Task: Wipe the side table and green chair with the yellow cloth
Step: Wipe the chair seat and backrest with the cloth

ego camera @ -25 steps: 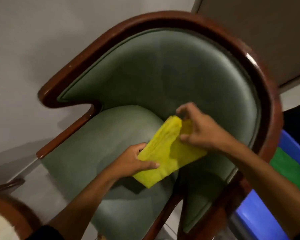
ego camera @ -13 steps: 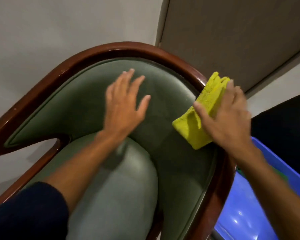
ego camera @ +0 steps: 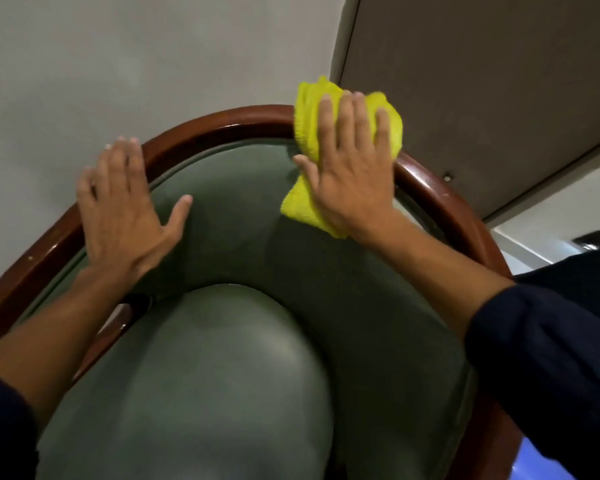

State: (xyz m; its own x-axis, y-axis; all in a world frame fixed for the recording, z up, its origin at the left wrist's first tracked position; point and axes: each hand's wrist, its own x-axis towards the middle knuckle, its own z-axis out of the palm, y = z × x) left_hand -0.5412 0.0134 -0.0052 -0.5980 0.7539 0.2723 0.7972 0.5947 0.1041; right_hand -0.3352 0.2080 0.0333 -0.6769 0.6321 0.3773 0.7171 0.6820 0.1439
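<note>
The right hand [ego camera: 352, 171] presses flat, fingers spread, on the yellow cloth [ego camera: 309, 133] over the green chair [ego camera: 257, 237] rim; the left hand [ego camera: 122, 216] lies open, empty, on the rim's left curve.

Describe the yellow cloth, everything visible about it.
The yellow cloth is bright yellow-green with a fuzzy, terry-like nap, bunched or folded into a thick pad. It drapes over the chair's curved wooden rim, its lower end lying on the green upholstered backrest. The right hand lies flat on it with fingers spread, covering its middle. The left hand does not touch it.
</note>
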